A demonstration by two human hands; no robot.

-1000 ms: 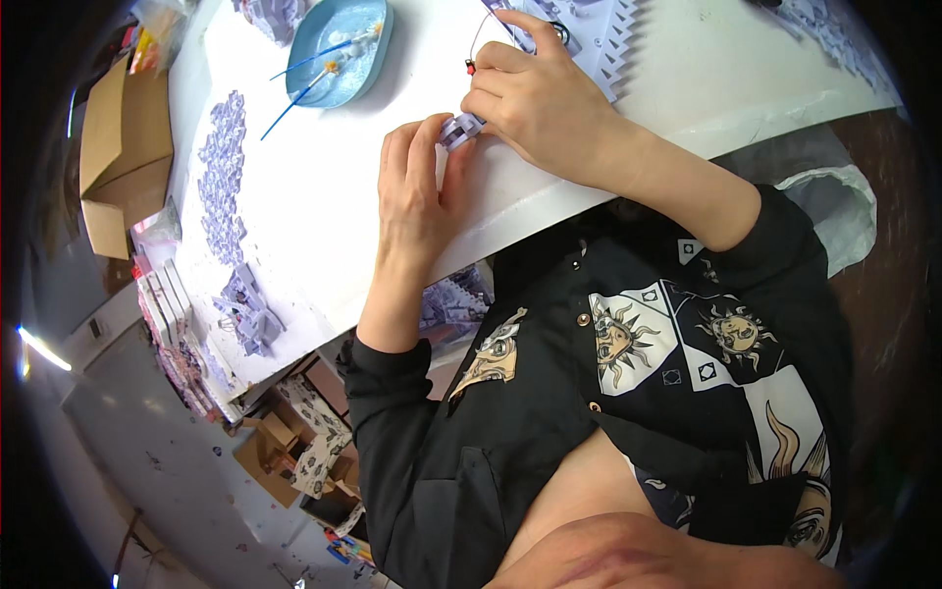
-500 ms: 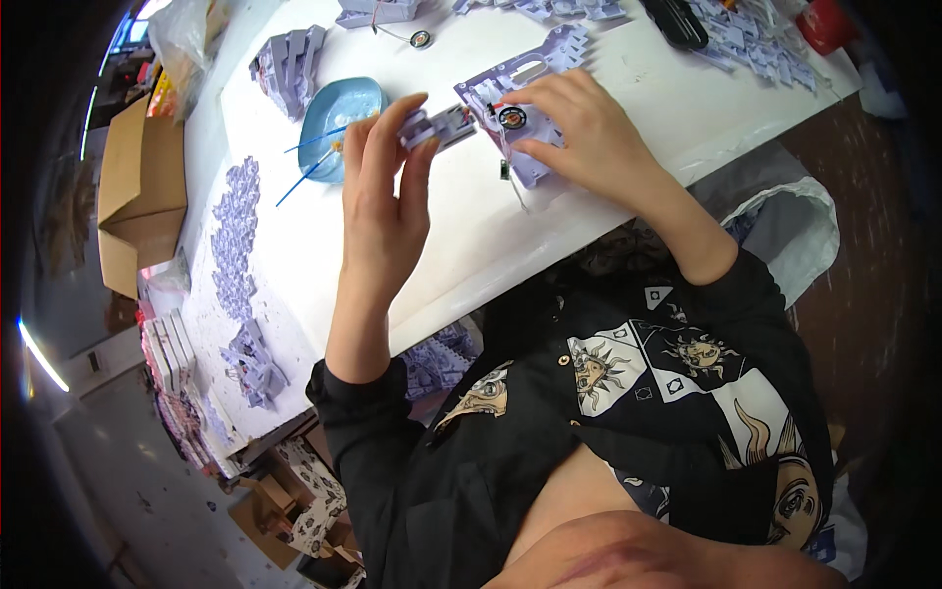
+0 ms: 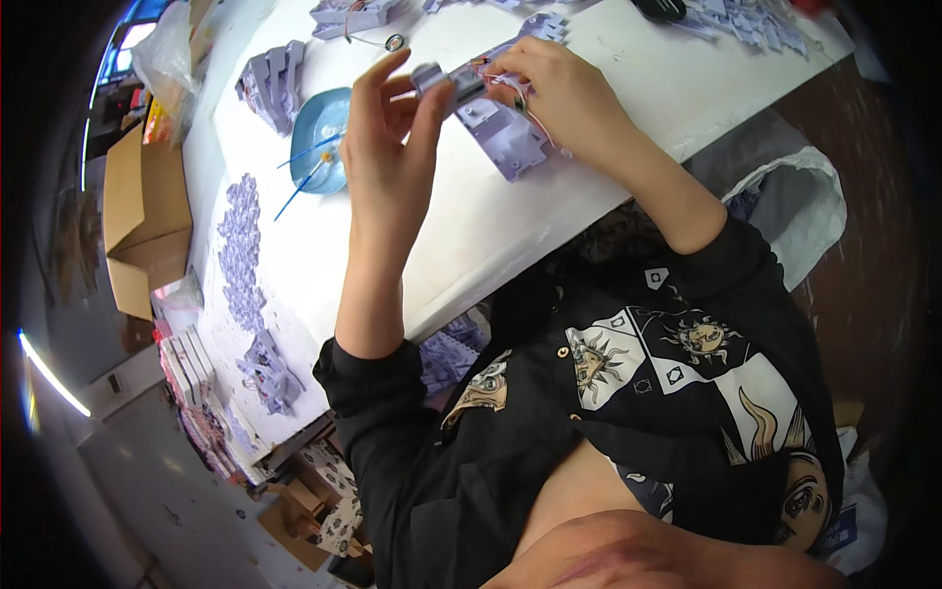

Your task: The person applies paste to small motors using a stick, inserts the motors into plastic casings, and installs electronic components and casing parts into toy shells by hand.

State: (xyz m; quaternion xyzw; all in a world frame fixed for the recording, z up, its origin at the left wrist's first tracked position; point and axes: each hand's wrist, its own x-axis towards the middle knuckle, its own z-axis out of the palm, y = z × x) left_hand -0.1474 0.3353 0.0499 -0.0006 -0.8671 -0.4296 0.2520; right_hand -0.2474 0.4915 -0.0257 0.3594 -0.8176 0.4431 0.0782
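My left hand (image 3: 391,137) is raised over the white table, its thumb and fingers closed on a small lavender plastic part (image 3: 432,79) with a greyish middle. Close to its right, my right hand (image 3: 569,98) pinches thin red and white wires (image 3: 525,93) that run toward that part. A lavender plastic housing (image 3: 510,142) with molded recesses lies on the table beneath my right hand, partly covered by it. The small round black disc on the wires is hidden now behind my right fingers.
A blue tray (image 3: 319,123) holding thin blue sticks stands left of my left hand. Small lavender pieces (image 3: 240,250) are heaped along the table's left side, near a cardboard box (image 3: 147,201). Stacked lavender housings (image 3: 273,83) and another wired housing (image 3: 353,18) sit farther back.
Both hands have moved up and away, and my left hand's part is now closer to my right fingers. My right hand has closed on the wires, and the round disc has left the housing.
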